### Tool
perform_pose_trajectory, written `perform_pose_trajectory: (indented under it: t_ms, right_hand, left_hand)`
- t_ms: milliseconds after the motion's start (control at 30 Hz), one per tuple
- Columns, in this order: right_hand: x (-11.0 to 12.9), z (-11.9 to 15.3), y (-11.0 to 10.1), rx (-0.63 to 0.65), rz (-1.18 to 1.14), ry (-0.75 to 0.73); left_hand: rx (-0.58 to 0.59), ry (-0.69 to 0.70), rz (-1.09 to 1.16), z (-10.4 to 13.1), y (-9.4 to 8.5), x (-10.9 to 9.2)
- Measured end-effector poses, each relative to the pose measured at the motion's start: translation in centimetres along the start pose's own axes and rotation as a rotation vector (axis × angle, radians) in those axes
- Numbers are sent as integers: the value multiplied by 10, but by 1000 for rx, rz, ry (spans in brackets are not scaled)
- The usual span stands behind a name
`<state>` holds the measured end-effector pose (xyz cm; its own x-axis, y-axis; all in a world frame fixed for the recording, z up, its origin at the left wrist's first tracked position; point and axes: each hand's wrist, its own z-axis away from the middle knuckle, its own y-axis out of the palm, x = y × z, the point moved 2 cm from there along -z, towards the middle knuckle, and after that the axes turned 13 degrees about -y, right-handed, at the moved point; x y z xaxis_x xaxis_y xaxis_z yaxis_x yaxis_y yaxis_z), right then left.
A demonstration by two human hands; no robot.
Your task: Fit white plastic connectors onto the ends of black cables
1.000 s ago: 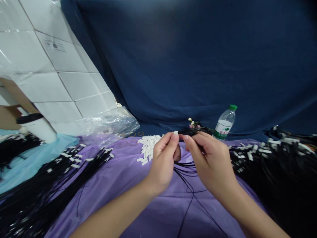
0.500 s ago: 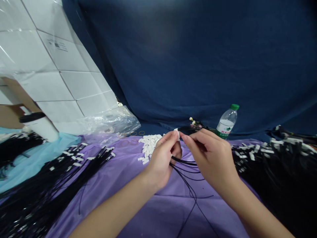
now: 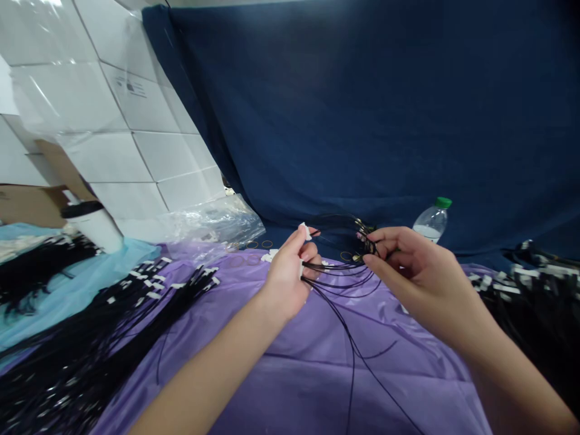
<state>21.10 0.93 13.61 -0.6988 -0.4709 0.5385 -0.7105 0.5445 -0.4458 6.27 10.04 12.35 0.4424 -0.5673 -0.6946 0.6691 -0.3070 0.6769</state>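
My left hand (image 3: 290, 275) is closed round several thin black cords (image 3: 335, 267). Between its thumb and forefinger sticks up a small white tab (image 3: 306, 231), and another white piece shows at the palm. From this hand the cords run right, and some hang down over the purple cloth (image 3: 299, 374). My right hand (image 3: 414, 266) is to the right, fingers curled and thumb bent in, at the far stretch of the black cords. Its fingertips partly overlap a dark bundle behind them, so the exact grip is hard to see.
Bundles of black cords with white tabs lie at left (image 3: 149, 302) and right. A green-capped bottle (image 3: 428, 225) stands behind my right hand. A white cup with a black lid (image 3: 93, 223) stands at left, before stacked white boxes (image 3: 172, 151). A blue curtain (image 3: 339, 121) hangs behind.
My hands have moved apart, the right one drawing away to the right from the white tab at my left fingertips. A cord now spans between them. The view has shifted slightly.
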Motion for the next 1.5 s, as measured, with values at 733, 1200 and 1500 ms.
perform_pose_trajectory:
  t_ms: [733,1200,1500]
  right_hand:
    - [14,15,40,270,486,-258]
    - [7,9,20,-107,709,-260]
    - [-11,-8,-15,-786,-315,-48]
  left_hand:
    - [-89,105,148,-4,-5,-7]
    - [-106,221,70,-9,-9,-3]
    - [-81,210,-78,-5,-6,6]
